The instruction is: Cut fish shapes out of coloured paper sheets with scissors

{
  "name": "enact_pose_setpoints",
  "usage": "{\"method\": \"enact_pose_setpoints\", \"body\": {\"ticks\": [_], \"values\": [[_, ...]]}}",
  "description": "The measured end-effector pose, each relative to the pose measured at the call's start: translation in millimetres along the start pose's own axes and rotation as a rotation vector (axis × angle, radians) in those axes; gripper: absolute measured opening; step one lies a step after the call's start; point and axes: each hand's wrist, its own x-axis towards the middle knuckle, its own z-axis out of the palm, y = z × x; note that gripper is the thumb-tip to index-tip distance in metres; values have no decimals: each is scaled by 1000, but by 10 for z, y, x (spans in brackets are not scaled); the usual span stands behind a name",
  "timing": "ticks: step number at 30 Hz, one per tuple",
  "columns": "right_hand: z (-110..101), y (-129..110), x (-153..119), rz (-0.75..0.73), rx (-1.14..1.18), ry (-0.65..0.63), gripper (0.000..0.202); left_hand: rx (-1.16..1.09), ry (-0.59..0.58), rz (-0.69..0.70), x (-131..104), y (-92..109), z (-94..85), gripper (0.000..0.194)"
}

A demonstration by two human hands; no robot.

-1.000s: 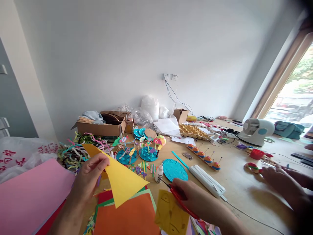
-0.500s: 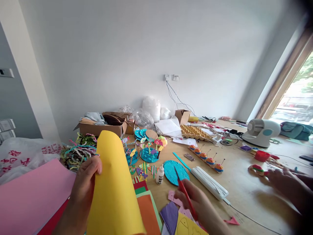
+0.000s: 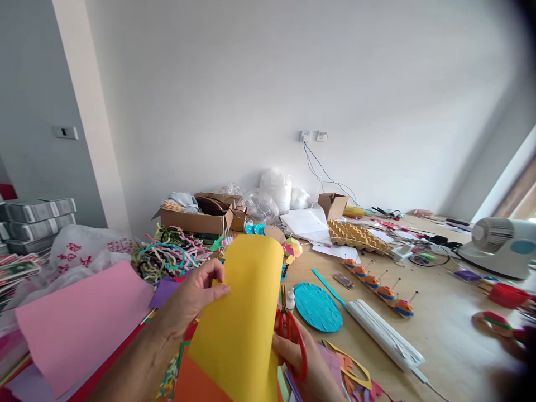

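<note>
A large sheet of yellow paper [image 3: 245, 312] curls upright in front of me. My left hand [image 3: 205, 290] pinches its left edge between thumb and fingers. At the sheet's right edge, my right hand [image 3: 299, 357] holds red-handled scissors [image 3: 304, 349], blades pointing up, with the thumb against the paper. Beneath the sheet lies orange paper [image 3: 196, 374]. Just beyond the scissors are a small white glue bottle [image 3: 290, 300], partly hidden, and a round blue-painted disc [image 3: 319, 307]. Paper scraps [image 3: 352, 368] lie to the right of my right hand.
Pink paper [image 3: 84, 324] and a heap of pipe cleaners [image 3: 171, 254] lie on the left. Farther right are a white power strip [image 3: 385, 332], a row of orange egg-carton pieces [image 3: 379, 285] and a white fan [image 3: 498, 245]. A cardboard box [image 3: 195, 220] stands behind.
The view has turned left. My right hand has brought the scissors over to the yellow paper's right edge, and the sheet now hides most of the fish decorations. The other person's hands have mostly left view.
</note>
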Motion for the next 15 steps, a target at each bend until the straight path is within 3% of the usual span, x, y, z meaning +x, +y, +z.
{"method": "enact_pose_setpoints", "body": {"ticks": [2, 4, 8, 12, 15], "values": [[14, -61, -31, -5, -44, 27, 38, 24, -2, -53, -55, 34, -84, 22], [39, -97, -57, -3, -116, 33, 36, 118, 44, -108, -111, 108, -210, 33], [69, -42, -55, 23, -213, 14, 33, 403, 304, -79, -259, 396, -599, 41], [57, 97, -18, 16, -233, 47, 33, 516, 445, -183, -450, 695, -1164, 52], [50, 163, -2, 28, -242, 42, 30, 534, 474, -294, -563, 767, -1708, 62]]}}
